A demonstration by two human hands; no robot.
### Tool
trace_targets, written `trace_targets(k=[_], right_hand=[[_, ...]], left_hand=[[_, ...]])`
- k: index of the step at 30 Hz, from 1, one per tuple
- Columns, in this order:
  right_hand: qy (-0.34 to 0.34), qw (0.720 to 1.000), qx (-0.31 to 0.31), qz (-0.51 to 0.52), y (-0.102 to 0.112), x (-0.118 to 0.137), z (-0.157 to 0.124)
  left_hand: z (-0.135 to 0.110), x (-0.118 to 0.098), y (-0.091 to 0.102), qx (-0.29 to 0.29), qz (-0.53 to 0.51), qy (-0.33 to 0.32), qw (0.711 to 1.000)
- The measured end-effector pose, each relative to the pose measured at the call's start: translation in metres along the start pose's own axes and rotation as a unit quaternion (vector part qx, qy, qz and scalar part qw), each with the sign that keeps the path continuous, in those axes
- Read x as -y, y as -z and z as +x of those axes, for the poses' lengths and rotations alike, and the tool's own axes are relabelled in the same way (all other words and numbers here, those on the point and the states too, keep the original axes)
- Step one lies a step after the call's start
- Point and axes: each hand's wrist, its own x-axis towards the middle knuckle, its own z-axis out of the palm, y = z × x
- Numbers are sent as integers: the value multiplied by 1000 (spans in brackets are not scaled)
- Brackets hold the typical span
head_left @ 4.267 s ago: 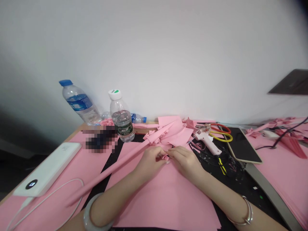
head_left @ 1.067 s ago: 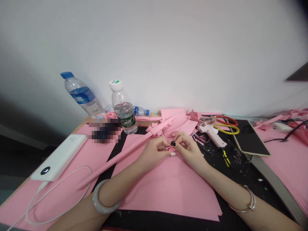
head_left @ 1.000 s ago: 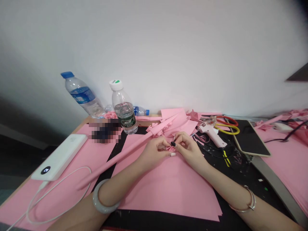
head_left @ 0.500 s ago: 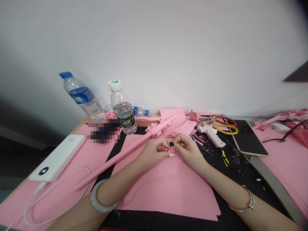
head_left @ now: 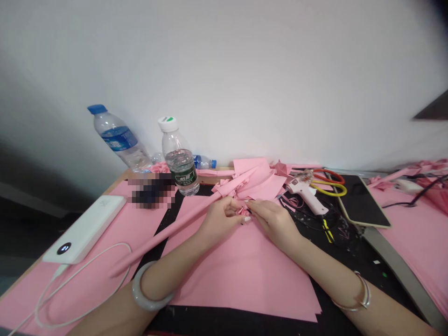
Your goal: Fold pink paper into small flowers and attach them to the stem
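A small folded piece of pink paper (head_left: 243,212) sits between my hands, partly hidden by my fingers, just above a large pink paper sheet (head_left: 241,275). My left hand (head_left: 220,220) holds it from the left with its fingertips. My right hand (head_left: 273,223) reaches in flat from the right, its fingertips pressed against the same piece. A long rolled pink paper strip (head_left: 164,235) runs under my left wrist toward a pile of folded pink paper (head_left: 254,179).
Behind my hands stand water bottles (head_left: 180,158) against a white wall. A white power bank (head_left: 84,228) with its cable lies at left. To the right are a pink glue gun (head_left: 306,195), scissors (head_left: 329,183), a dark tablet (head_left: 362,200) and stacked pink sheets (head_left: 416,233).
My right hand has dropped lower and flattened, its dark-nailed fingertip no longer raised. My left hand has shifted slightly up, and the small pink piece now sits a little further left.
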Motion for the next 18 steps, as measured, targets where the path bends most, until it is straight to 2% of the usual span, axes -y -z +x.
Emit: trace_targets(k=[7,13,18], right_hand=[[10,999,46,-4,0,-4,1],[5,999,49,23,0,-4,0],[-17,998,38,43,0,-2,2]], left_hand=[[-3,-2,3,26,152,-30,988],[-3,3,4,35,149,-52,987],[-3,1,2,38,112,-41,992]])
